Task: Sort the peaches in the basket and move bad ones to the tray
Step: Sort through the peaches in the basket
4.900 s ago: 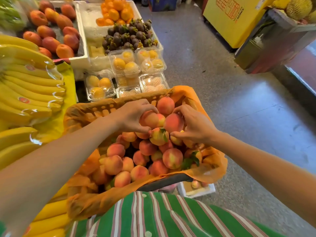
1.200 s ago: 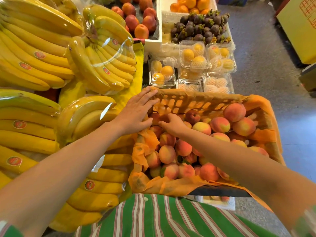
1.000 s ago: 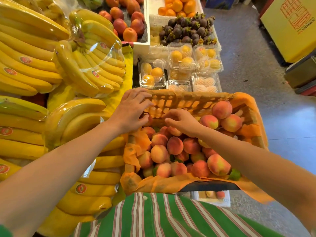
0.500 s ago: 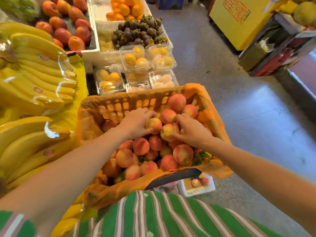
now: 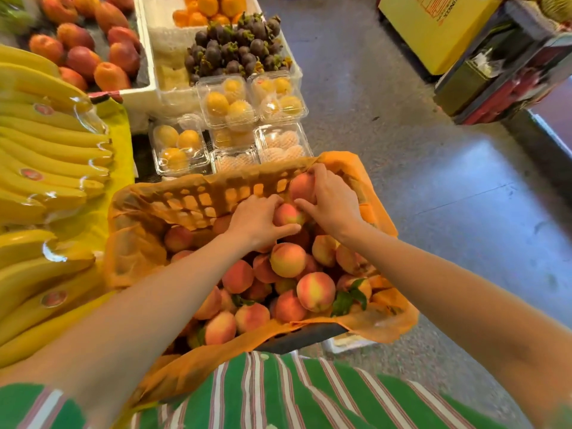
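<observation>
Sorting looks far from done. The basket point(image 5: 305, 335) is heaped with peaches point(image 5: 315, 291), and no fruit is on its way out. The left grip point(image 5: 257, 221) has its fingers curled round a pink-yellow peach point(image 5: 289, 214) on the far side of the heap, with the thumb beneath it. Just beside it, the right grip point(image 5: 335, 202) curls over a far peach point(image 5: 301, 185) lying against the basket's back wall. Nearer than both grips, below the basket's near rim, a corner of a white tray point(image 5: 343, 343) shows. Its contents are hidden, so I cannot tell how many bad ones are already out. Most of the pile seems left to check. The peaches are round and matt, red blush over yellow, and a few carry green leaves point(image 5: 349, 300). The basket is a stiff lattice lined with thin, crinkled orange film point(image 5: 139, 258). Left of the left grip lie smooth bananas point(image 5: 46, 144) in glossy clear wrap.
</observation>
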Demonstrator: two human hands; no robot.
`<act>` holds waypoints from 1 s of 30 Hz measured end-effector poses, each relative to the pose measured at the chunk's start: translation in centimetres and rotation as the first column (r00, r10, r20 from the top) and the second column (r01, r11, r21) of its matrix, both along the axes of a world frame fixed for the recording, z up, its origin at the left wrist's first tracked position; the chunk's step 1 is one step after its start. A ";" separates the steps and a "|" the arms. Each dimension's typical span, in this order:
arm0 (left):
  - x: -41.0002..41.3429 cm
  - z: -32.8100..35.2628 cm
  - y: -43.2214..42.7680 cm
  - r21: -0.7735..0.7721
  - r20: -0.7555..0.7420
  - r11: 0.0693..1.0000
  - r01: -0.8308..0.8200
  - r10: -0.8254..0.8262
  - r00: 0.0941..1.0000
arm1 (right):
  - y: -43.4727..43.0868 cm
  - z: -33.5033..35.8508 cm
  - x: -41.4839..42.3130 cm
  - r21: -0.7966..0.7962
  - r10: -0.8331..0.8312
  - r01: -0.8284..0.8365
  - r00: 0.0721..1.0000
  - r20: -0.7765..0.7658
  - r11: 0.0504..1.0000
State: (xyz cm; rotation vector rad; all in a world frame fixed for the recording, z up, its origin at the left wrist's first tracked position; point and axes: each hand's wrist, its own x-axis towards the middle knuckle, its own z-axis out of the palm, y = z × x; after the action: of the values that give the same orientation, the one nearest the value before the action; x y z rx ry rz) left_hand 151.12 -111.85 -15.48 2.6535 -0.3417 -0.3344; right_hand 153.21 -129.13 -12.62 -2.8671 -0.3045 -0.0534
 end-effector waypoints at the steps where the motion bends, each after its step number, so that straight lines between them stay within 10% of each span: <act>1: 0.1 -0.1 -0.2 0.020 -0.016 1.000 -0.010 0.010 1.000 | -0.1 -0.1 0.1 0.006 0.005 -0.005 1.000 0.007 1.000; 8: 0.6 -0.3 -0.8 0.079 0.029 0.997 -0.008 0.006 1.000 | -1.6 -0.2 0.5 0.122 0.074 -0.072 0.997 -0.006 0.990; 20: -2.2 2.5 3.6 -0.201 -0.164 0.954 -0.222 0.190 0.968 | 0.8 -0.9 -0.5 -0.180 0.223 -0.218 0.975 0.011 0.959; 25: -4.7 3.5 6.7 -0.568 -0.391 0.677 -0.467 0.277 0.878 | 2.8 -2.1 -0.3 -0.178 0.284 -0.299 0.953 -0.102 0.938; 30: -7.0 3.9 9.0 -0.585 -0.548 0.507 -0.633 0.329 0.769 | 3.8 -1.5 -0.3 -0.008 0.280 -0.280 0.960 -0.021 0.960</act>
State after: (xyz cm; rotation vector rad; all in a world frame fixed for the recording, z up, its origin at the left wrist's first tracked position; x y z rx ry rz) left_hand 144.17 -102.86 -11.61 1.6827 0.3645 -0.3855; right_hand 152.88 -125.33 -14.14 -2.8020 -0.7052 0.0298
